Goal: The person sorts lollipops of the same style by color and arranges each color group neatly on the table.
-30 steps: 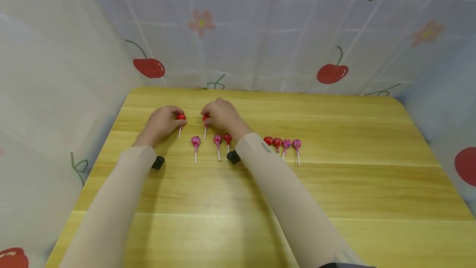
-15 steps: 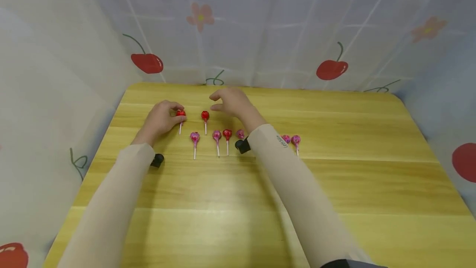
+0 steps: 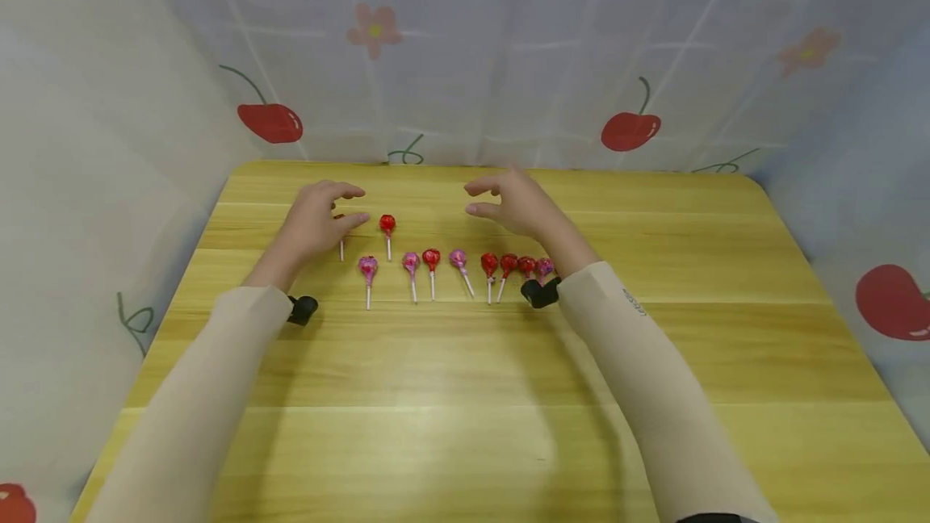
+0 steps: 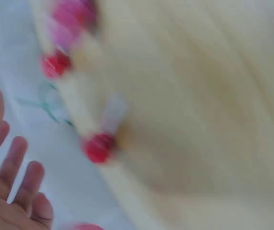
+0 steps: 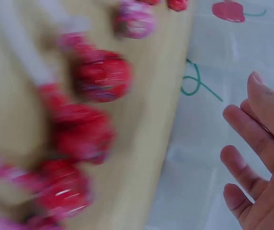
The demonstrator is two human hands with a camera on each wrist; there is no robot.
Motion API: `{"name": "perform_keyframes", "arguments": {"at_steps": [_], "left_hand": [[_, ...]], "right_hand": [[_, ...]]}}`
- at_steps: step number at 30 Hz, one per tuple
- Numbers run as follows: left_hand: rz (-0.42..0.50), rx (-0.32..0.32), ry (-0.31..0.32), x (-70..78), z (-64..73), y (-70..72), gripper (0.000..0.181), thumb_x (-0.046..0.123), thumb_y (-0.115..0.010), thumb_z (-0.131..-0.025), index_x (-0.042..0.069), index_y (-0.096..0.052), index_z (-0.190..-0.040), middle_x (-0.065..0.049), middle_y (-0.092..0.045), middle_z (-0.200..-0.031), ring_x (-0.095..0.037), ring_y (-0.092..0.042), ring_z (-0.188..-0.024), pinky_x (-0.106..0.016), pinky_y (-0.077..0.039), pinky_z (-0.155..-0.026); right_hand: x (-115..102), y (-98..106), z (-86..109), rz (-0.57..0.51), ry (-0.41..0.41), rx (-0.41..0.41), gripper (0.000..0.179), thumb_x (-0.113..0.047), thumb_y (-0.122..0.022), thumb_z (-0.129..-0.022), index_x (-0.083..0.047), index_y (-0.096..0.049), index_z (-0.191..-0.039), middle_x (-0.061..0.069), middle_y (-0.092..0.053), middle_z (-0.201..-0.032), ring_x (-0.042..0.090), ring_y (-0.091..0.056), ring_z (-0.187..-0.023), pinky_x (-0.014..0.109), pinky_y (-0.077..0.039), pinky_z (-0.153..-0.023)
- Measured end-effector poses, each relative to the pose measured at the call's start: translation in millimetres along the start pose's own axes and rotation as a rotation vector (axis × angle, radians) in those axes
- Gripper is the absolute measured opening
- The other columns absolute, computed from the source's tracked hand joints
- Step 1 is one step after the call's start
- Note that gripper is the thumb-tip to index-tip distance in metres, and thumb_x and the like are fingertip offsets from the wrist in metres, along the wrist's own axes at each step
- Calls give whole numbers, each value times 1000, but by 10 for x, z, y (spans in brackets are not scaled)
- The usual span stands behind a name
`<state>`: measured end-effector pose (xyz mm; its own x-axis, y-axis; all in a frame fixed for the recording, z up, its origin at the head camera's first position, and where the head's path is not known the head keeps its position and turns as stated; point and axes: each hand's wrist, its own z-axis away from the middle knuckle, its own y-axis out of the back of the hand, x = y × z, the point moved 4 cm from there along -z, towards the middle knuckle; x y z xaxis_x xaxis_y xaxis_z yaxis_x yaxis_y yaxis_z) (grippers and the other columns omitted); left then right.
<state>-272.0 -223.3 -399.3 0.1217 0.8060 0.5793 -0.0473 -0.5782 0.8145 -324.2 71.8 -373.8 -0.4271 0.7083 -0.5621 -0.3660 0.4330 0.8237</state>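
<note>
Head view: left hand (image 3: 308,220), empty, fingers parted, near red lollipop (image 3: 387,223); right hand (image 3: 517,202), likewise, beyond lollipop row (image 3: 458,257). Apparent step: arranging; next likely calls for light pinch.

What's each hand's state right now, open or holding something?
Left hand: open, holding nothing.
Right hand: open, holding nothing.
</note>
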Motion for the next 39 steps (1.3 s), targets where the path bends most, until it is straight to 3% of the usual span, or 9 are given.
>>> {"name": "perform_keyframes", "arguments": {"at_steps": [5, 8, 11, 14, 17, 21, 27, 34, 39], "left_hand": [[-10, -137, -53, 520, 53, -194, 45, 26, -71, -93, 11, -61, -134, -12, -60, -136, -35, -51, -125, -51, -42, -105], [-64, -218, -76, 733, 96, -371, 44, 29, -72, -92, 12, -63, -132, -10, -63, -133, -33, -53, -127, -50, -44, -105], [-169, -235, -98, 874, 143, -516, 43, 31, -73, -91, 14, -65, -129, -8, -66, -129, -32, -57, -121, -48, -48, -98], [-281, -208, -120, 962, 168, -622, 43, 33, -75, -89, 13, -68, -126, -8, -69, -123, -32, -60, -112, -47, -51, -91], [-333, -183, -115, 1017, 175, -690, 41, 32, -76, -88, 12, -69, -123, -9, -70, -120, -32, -59, -107, -48, -49, -89], [-332, -175, -84, 1043, 151, -737, 36, 31, -75, -89, 10, -72, -118, -9, -70, -117, -32, -58, -106, -49, -48, -89], [-324, -190, -19, 1018, 93, -769, 37, 32, -76, -88, 9, -72, -117, -8, -70, -119, -31, -56, -106, -49, -46, -91], [-308, -190, 11, 976, 45, -799, 23, 32, -77, -87, 12, -75, -98, -2, -73, -94, -24, -62, -88, -42, -48, -79], [-267, -225, 40, 982, 28, -808, 24, 31, -76, -88, 12, -74, -102, -2, -72, -98, -25, -60, -95, -45, -45, -88]], "right_hand": [[82, -165, 248, 14, 14, -51, 43, -32, -71, -93, -15, -66, -131, 0, -66, -132, 26, -56, -129, 44, -42, -111], [113, -259, 334, 69, 36, -64, 42, -31, -74, -90, -16, -68, -128, 1, -69, -126, 27, -58, -122, 45, -42, -109], [141, -333, 382, 116, 63, -70, 40, -31, -75, -89, -17, -70, -126, -1, -72, -120, 24, -61, -114, 43, -45, -103], [168, -383, 407, 141, 104, -63, 37, -30, -76, -87, -16, -73, -122, -1, -74, -115, 20, -66, -104, 40, -51, -95], [183, -411, 421, 189, 136, -45, 34, -31, -78, -86, -16, -75, -116, -2, -76, -105, 18, -66, -92, 39, -50, -92], [201, -444, 433, 248, 125, -35, 31, -35, -78, -85, -20, -76, -112, -3, -74, -94, 19, -60, -86, 39, -46, -94], [215, -479, 437, 272, 86, -30, 31, -37, -78, -85, -23, -77, -112, -5, -74, -101, 21, -55, -96, 40, -43, -95], [169, -460, 448, 263, 58, -33, 31, -35, -77, -86, -21, -76, -114, -3, -74, -104, 22, -54, -99, 41, -42, -94], [139, -486, 476, 259, 45, -33, 30, -33, -78, -85, -21, -77, -112, -3, -75, -104, 24, -54, -101, 43, -42, -96]]}}
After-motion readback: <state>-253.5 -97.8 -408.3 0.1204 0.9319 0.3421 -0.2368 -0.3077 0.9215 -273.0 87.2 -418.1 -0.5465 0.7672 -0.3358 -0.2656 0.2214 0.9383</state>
